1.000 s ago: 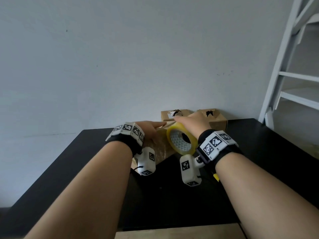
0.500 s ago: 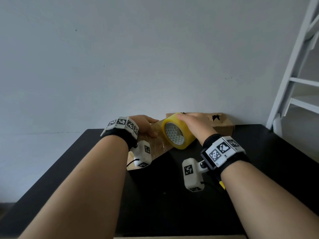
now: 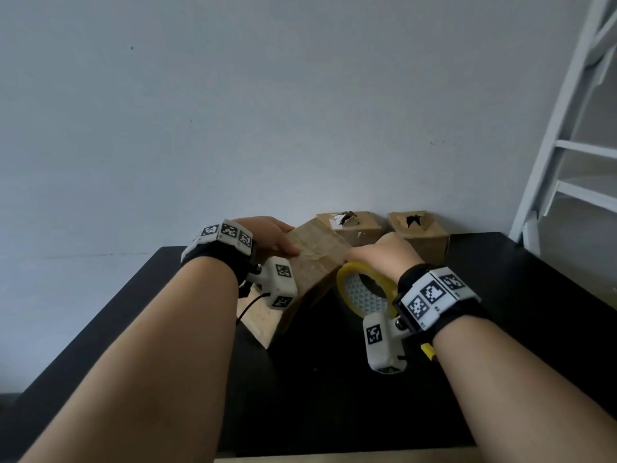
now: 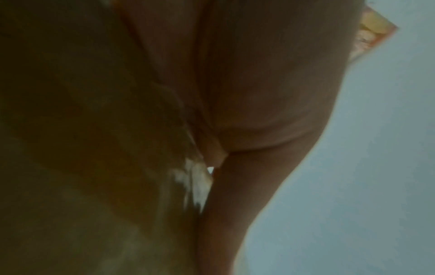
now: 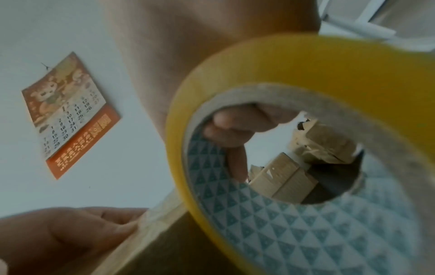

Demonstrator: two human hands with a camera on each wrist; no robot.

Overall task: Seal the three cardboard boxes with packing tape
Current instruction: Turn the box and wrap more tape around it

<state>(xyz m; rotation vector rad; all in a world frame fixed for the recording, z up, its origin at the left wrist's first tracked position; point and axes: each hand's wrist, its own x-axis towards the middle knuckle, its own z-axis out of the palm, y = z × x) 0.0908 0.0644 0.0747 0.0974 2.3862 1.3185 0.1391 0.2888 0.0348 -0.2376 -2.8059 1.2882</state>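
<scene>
The near cardboard box [image 3: 310,262] sits cornerwise on the black table [image 3: 334,396], with glossy tape across its top. My left hand [image 3: 270,235] grips its far left edge, thumb on top. My right hand [image 3: 384,253] holds the yellow tape roll [image 3: 362,290] at the box's right edge, just below the top. In the right wrist view its fingers [image 5: 235,126] hook through the tape roll [image 5: 306,74] core, and my left hand [image 5: 58,238] shows at the near box [image 5: 150,219] edge. The left wrist view shows only the palm [image 4: 259,93] against the near box [image 4: 94,148].
Two more cardboard boxes [image 3: 350,225] [image 3: 419,233] with torn holes in their tops stand against the wall behind. A white stair frame [image 3: 567,145] rises at the right. A yellow object [image 3: 428,350] lies under my right wrist. A calendar [image 5: 68,115] hangs on the wall.
My right hand has brought the tape roll from the box's top down over its right edge, toward me. The left hand keeps its hold on the box.
</scene>
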